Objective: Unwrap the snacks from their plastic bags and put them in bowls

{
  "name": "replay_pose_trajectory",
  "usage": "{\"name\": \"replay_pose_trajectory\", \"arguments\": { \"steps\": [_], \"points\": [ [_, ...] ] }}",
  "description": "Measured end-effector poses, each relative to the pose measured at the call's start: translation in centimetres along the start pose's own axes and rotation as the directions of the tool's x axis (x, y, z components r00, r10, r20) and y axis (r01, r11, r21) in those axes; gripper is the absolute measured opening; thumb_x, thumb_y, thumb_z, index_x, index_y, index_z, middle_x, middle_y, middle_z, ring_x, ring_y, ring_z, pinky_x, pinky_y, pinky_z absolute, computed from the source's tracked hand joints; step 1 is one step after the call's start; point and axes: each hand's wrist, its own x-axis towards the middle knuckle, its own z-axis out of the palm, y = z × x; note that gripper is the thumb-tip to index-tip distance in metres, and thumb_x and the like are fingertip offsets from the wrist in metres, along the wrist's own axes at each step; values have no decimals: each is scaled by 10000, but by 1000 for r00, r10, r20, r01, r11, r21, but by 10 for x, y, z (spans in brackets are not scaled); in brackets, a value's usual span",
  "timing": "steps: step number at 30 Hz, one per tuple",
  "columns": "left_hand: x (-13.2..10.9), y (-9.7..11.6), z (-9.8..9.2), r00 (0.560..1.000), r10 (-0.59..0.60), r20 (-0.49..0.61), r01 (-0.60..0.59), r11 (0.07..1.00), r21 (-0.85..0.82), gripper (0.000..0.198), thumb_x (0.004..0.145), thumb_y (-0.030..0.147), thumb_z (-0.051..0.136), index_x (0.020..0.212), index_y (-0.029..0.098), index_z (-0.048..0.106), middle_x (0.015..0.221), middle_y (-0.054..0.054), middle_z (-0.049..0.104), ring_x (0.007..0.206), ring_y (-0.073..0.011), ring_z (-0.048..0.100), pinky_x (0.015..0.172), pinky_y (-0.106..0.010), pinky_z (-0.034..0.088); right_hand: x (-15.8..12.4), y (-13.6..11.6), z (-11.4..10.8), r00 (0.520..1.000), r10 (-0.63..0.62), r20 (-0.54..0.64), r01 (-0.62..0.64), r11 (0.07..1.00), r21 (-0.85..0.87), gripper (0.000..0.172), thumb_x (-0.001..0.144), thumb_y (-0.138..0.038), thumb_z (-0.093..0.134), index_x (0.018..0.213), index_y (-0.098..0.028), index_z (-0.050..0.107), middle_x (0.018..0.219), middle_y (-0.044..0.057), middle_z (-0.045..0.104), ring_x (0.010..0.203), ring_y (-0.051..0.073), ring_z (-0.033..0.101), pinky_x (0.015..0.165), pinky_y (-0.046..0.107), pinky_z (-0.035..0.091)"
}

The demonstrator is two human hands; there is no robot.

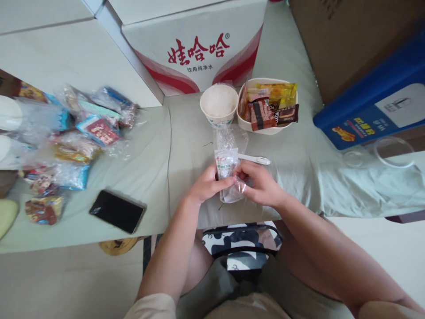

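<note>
My left hand [212, 182] is closed on a small clear plastic packet [226, 165] with red and green print, its thumb lying across the front. My right hand [256, 182] pinches the packet's clear film at the right side. More clear plastic film [229, 136] spreads out behind the packet. A slim white plastic piece [255, 159], perhaps a utensil handle, sticks out beyond my right fingers; whether they touch it is hidden. Just past the film stands a white paper cup [219, 105] with a wrinkled clear covering over its mouth.
A white bowl [265, 130] of wrapped snacks stands right of the cup. At left lie a black phone [117, 211] and several packaged snacks [99, 130]. A white carton [199, 53] rises behind; a blue box [368, 106] and clear round plastic lids [394, 152] are at right.
</note>
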Motion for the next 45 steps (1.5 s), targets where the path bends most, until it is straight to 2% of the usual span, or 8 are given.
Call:
{"name": "replay_pose_trajectory", "arguments": {
  "steps": [10, 15, 21, 26, 39, 42, 45],
  "points": [
    [0, 1, 0, 1000, -9, -10, 9, 1000, 20, 573, 676, 481, 894, 1111, 176, 680, 1043, -70, 742, 1000, -248, 678, 900, -353, 531, 0, -1, 0, 1000, 20, 12, -20, 1000, -18, 130, 929, -296, 596, 870, -180, 593, 775, 24, 580, 678, 137, 514, 619, 273, 419],
    [0, -1, 1, 1000, 0, -7, 0, 998, 59, 511, 708, 460, 861, 1092, 173, 686, 1026, -65, 741, 991, -249, 675, 914, -361, 528, -1, 0, 1, 997, 69, 38, -68, 997, -31, 151, 922, -315, 582, 866, -176, 590, 772, 23, 576, 670, 138, 511, 619, 278, 412],
    [1, -4, 0, 999, 41, 35, -44, 993, 106, 476, 769, 422, 805, 1150, 174, 662, 1072, -65, 741, 1036, -253, 670, 964, -373, 514, -3, 2, 3, 997, 62, 39, -59, 996, -71, 39, 869, -214, 562, 848, -181, 565, 756, 17, 569, 665, 137, 497, 605, 265, 392],
    [3, -7, -1, 998, 42, 47, -48, 990, 130, 504, 782, 440, 792, 1180, 166, 650, 1124, -80, 743, 1092, -282, 670, 989, -399, 516, -2, 2, 5, 998, 51, 31, -49, 995, -82, 23, 851, -198, 551, 842, -181, 563, 754, 18, 569, 652, 131, 485, 594, 256, 383],
    [4, -6, 1, 999, 31, 21, -32, 997, 66, 456, 755, 404, 809, 1128, 173, 684, 1081, -67, 752, 1054, -267, 675, 947, -374, 527, -1, 0, 1, 997, 71, 8, -71, 996, -52, 52, 852, -203, 556, 820, -181, 590, 726, 11, 579, 649, 129, 520, 606, 264, 409],
    [3, -6, 0, 1000, 22, 14, -23, 998, 60, 438, 752, 394, 800, 1114, 174, 686, 1061, -66, 750, 1024, -261, 674, 917, -366, 528, -1, -1, 2, 994, 96, -56, -99, 994, -53, 37, 851, -216, 571, 825, -191, 579, 713, -4, 564, 638, 125, 509, 606, 267, 404],
    [1, -4, -1, 996, 2, 92, -9, 997, 71, 454, 750, 338, 781, 1166, 185, 677, 1096, -67, 749, 1011, -259, 673, 906, -368, 523, -4, 0, 0, 945, 166, -280, -183, 982, -37, 79, 864, -241, 585, 833, -216, 516, 674, -36, 488, 611, 118, 456, 599, 268, 392]
  ]
}}
